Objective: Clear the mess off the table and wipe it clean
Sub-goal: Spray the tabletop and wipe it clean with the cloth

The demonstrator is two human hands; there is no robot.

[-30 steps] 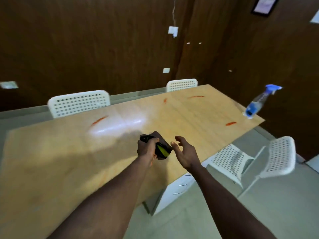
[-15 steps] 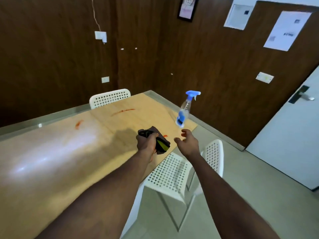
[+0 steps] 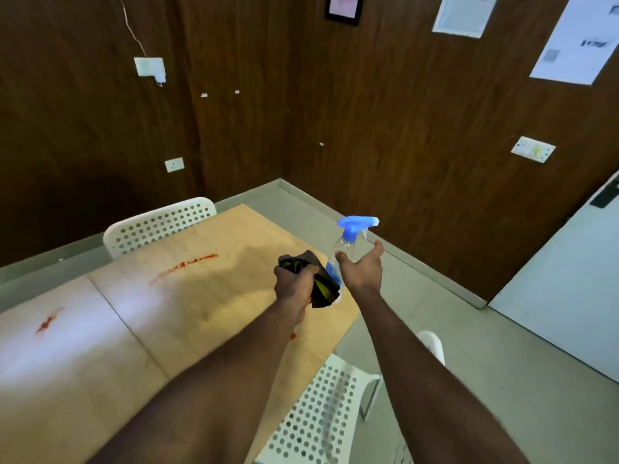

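Reaching for the spray bottle (image 3: 345,244), the right hand (image 3: 363,272) is now at it, fingers spread and not closed; contact cannot be confirmed. Half a second ago hand and bottle were clearly apart. The bottle stands at the far right corner of the surface (image 3: 201,313), at 1 o'clock from the left hand (image 3: 294,284), which is clamped on a dark cloth (image 3: 323,288). A red smear (image 3: 192,264) lies at 10 o'clock from the left hand, and a second smear (image 3: 47,324) at 9 o'clock. Assessment: wiping has not started. Grasping the bottle is the step in hand, and spraying likely follows.
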